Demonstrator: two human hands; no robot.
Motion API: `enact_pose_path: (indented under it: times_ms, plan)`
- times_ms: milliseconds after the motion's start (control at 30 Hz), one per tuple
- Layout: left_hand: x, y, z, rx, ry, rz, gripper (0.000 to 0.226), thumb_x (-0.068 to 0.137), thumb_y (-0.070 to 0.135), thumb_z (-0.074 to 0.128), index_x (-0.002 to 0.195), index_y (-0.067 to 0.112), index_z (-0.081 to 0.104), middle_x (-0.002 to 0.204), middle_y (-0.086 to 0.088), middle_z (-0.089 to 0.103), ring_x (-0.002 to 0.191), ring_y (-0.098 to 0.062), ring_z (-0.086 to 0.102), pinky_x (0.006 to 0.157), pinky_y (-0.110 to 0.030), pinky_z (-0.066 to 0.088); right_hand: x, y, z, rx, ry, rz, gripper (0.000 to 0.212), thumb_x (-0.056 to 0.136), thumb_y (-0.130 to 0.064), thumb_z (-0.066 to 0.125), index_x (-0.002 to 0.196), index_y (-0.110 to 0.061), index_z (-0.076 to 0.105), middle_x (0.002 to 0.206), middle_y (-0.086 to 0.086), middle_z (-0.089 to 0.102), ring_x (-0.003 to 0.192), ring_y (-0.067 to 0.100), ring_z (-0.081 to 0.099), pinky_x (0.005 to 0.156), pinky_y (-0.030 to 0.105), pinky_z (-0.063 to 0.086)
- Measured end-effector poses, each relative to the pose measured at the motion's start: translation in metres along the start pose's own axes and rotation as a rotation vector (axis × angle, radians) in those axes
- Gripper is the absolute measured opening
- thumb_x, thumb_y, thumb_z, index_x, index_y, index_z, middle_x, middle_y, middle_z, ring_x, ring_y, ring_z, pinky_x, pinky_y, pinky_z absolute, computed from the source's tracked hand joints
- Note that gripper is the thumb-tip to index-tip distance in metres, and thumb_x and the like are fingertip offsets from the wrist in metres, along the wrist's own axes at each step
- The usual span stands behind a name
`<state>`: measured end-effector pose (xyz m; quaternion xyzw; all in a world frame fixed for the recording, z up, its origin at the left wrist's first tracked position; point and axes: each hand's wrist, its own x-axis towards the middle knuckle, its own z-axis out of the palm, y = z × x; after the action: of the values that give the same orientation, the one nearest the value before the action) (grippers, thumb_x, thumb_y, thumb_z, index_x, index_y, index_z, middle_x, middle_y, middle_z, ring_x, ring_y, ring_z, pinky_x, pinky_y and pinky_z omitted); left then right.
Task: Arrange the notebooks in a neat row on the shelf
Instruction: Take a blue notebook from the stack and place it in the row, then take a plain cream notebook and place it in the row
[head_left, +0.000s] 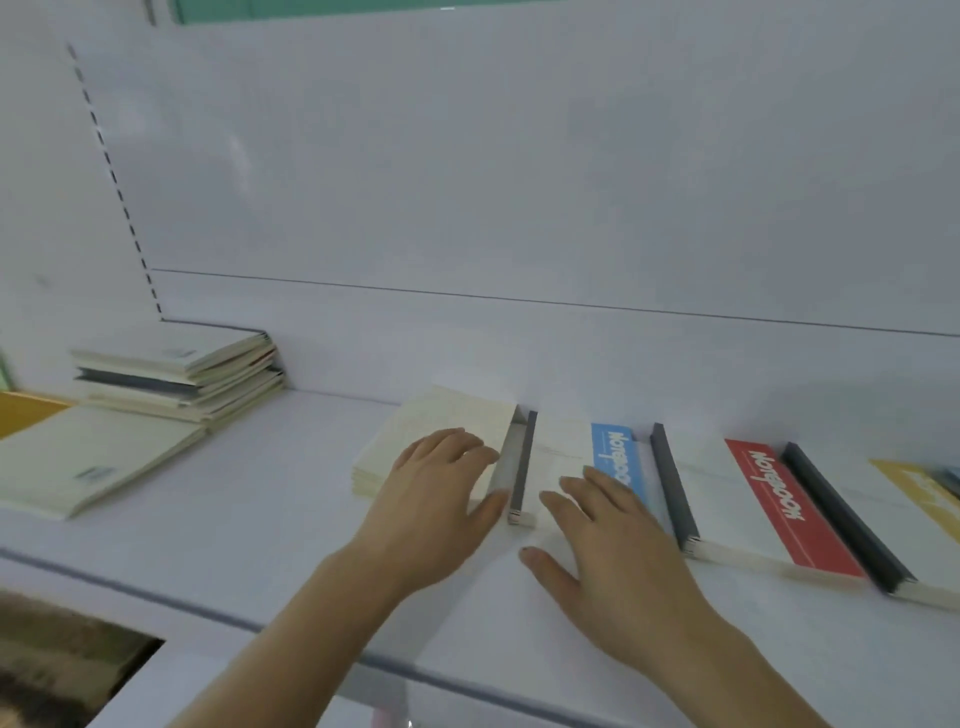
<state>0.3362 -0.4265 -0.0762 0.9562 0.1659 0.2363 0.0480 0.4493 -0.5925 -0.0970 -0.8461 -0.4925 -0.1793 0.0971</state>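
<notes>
Where flat hands (441, 483) rest: matte rectangular notebooks (566, 452).

Blue-striped notebook (613, 457), red-striped notebook (779, 499) (both white-covered), cream stack (447, 431)

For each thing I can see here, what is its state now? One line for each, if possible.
Left hand: open, flat on the cream notebooks.
Right hand: open, flat on the blue notebook.
Cream notebooks: lying flat, closed.
Blue notebook: lying flat, closed, in the row.
Red notebook: lying flat, closed, in the row.
Pile of notebooks: stacked unevenly, left of the row.
</notes>
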Motion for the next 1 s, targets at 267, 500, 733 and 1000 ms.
enact_pose_path:
  times_ms: [267,500,733,1000]
  plan:
    - [-0.077,-0.082,-0.054,0.086,0.086,-0.199,0.052,0.099,0.047,0.047,0.147,0.027,0.045,0.153,0.005,0.042,0.143,-0.017,0.035,0.118,-0.034,0.025,0.019,-0.111,-0.005,0.102,-0.018,-0.122,0.067,0.091,-0.064,0.024,0.135,-0.023,0.053,0.141,0.000,0.051,0.137,0.024,0.038,0.112,0.039,0.034]
    - [-0.164,-0.187,-0.112,0.100,0.049,-0.368,0.055,0.101,0.052,0.038,0.151,0.031,0.032,0.159,0.006,0.030,0.147,-0.017,0.024,0.121,-0.036,0.023,0.036,-0.255,0.000,0.228,-0.039,-0.205,0.080,0.086,-0.069,0.006,0.147,-0.025,0.034,0.155,-0.006,0.030,0.146,0.016,0.014,0.119,0.031,0.015]
    - [-0.211,-0.280,-0.145,0.096,-0.002,-0.452,0.055,0.100,0.050,0.039,0.150,0.026,0.035,0.155,0.007,0.035,0.144,-0.016,0.029,0.118,-0.034,0.026,0.063,-0.360,0.020,0.267,-0.079,-0.209,0.072,0.091,-0.063,0.016,0.148,-0.023,0.031,0.155,-0.004,0.028,0.146,0.015,0.013,0.116,0.026,0.009]
    - [-0.190,-0.359,-0.139,0.098,-0.019,-0.459,0.059,0.100,0.054,0.038,0.150,0.024,0.035,0.155,0.002,0.035,0.146,-0.019,0.024,0.120,-0.035,0.022,0.137,-0.403,0.051,0.248,-0.143,-0.216,0.078,0.092,-0.066,0.030,0.153,-0.021,0.012,0.162,0.000,0.004,0.148,0.017,-0.001,0.120,0.033,0.006]
